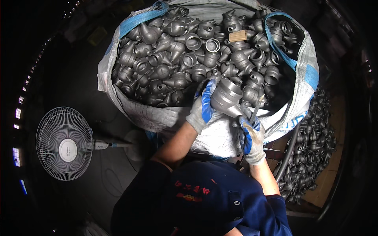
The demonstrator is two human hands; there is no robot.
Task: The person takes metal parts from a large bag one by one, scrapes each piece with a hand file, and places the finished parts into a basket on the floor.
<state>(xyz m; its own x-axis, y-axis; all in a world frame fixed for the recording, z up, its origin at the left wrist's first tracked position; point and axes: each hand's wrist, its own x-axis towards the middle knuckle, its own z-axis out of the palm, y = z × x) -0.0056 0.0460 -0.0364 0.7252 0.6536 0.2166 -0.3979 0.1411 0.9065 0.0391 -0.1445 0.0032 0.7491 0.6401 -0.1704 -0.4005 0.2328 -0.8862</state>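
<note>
Over the near rim of a big white woven bag, my left hand [202, 107], in a blue and white work glove, is closed on the side of a grey metal casting [225, 97]. The casting has a round, wide collar at its top and a narrow neck slanting down to the right. My right hand [252, 138], gloved alike, is closed round a slim, file-like tool [257, 108] whose tip points up beside the neck. Its exact kind cannot be made out. Below the neck's end, the right fingers are partly hidden.
The bulk bag [151, 118] with blue straps holds many similar castings [161, 72]. A small wooden block [237, 36] lies on them. More castings [303, 161] are heaped at the right, near a dark bar [286, 157]. At the left stands a fan [65, 143].
</note>
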